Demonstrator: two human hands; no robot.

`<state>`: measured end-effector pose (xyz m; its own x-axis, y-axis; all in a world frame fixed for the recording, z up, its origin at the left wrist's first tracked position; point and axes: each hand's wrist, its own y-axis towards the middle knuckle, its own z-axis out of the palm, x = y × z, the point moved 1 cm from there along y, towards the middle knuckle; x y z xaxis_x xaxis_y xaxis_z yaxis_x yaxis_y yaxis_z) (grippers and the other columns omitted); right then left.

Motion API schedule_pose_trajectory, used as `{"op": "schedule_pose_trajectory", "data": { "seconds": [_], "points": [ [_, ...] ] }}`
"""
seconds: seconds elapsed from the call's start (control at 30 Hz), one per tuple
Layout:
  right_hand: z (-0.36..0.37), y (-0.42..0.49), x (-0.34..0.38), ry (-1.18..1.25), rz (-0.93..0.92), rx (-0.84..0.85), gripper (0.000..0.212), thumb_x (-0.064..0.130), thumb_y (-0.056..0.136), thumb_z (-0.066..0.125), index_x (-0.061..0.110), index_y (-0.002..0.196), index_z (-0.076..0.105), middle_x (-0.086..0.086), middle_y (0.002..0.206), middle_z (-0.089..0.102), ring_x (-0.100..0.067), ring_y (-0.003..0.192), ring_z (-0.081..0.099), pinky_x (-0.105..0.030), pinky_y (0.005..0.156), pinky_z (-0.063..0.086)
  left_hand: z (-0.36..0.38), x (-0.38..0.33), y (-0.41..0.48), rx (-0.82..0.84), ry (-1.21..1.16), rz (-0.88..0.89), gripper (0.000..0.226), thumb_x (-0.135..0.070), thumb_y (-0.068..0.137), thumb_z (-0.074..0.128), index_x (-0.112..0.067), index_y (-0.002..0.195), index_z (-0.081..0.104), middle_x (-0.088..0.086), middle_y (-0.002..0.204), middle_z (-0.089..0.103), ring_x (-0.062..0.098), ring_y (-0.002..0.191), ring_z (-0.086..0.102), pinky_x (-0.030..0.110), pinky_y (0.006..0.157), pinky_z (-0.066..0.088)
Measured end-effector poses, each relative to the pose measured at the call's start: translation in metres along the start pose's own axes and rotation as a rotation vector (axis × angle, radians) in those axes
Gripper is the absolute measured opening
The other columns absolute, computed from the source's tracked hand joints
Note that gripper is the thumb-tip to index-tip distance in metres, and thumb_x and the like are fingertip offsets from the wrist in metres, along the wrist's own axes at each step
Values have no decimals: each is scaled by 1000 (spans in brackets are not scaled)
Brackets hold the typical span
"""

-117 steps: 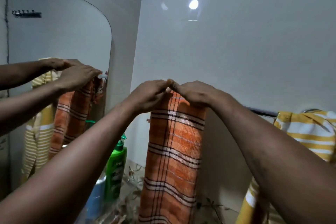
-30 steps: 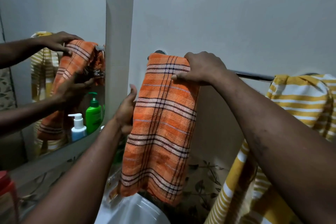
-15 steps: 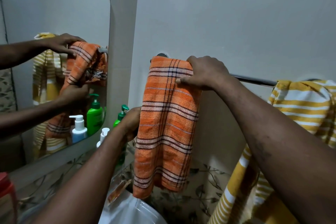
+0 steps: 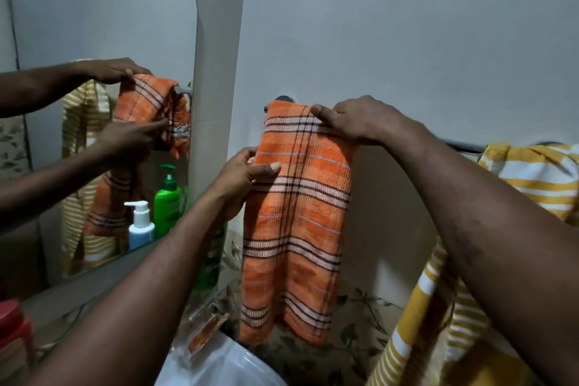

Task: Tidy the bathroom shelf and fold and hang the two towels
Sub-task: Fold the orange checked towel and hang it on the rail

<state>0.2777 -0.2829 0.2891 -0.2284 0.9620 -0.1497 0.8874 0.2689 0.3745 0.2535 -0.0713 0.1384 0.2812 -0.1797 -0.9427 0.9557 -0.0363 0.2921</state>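
Note:
An orange plaid towel [image 4: 297, 222] hangs folded over the left end of a chrome towel rail [image 4: 460, 147] on the white wall. My right hand [image 4: 360, 121] lies on the towel's top fold, fingers curled over it at the rail. My left hand [image 4: 242, 175] pinches the towel's left edge a little lower, thumb on the front face. A yellow and white striped towel [image 4: 539, 178] is bunched over the rail's right end and hangs down behind my right forearm.
A mirror [image 4: 94, 41] on the left reflects my hands, both towels and two pump bottles. A green bottle [image 4: 210, 266] stands on the shelf behind my left forearm. A white basin [image 4: 219, 367] sits below the orange towel. Something red [image 4: 12, 323] is at the lower left edge.
My left hand has risen from behind the towel's lower left side and now pinches its left edge higher up. The right hand stays on the top fold. The view tilted slightly down.

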Motion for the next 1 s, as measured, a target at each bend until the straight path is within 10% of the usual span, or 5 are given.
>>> {"op": "schedule_pose_trajectory", "data": {
  "seconds": [0.17,0.27,0.47,0.77,1.0],
  "points": [
    [0,-3,-2,32,23,-53,85,88,91,14,24,100,69,-9,107,70,-32,100,64,-42,82,50,0,-6,1,149,-25,-112,14,-25,95,66,-11,96,68,0,79,73,16,69,69,29,65,56],
    [2,-7,-3,52,10,-127,76,86,92,25,27,124,61,-10,126,66,-35,115,61,-46,86,49,7,-10,5,158,-98,-102,23,-33,103,59,-14,110,69,5,91,77,19,72,73,30,63,60],
    [37,-79,6,370,-39,-1097,33,38,88,72,13,107,64,-7,105,64,-30,97,58,-39,83,48,15,-13,18,63,-60,-6,17,-11,99,66,-8,115,67,15,102,79,27,82,77,35,65,62],
    [72,-94,21,582,330,-579,64,57,80,83,21,114,42,-7,108,72,-32,96,70,-33,74,47,22,-18,24,39,-158,4,25,-7,95,70,-2,118,67,21,107,78,35,89,78,39,69,64],
    [39,-75,10,805,277,-682,45,20,80,88,21,103,50,3,85,67,-18,79,64,-15,59,37,17,-34,31,-42,-144,70,30,-3,84,80,-2,113,71,19,102,79,34,88,78,40,70,65]
  ]
}}
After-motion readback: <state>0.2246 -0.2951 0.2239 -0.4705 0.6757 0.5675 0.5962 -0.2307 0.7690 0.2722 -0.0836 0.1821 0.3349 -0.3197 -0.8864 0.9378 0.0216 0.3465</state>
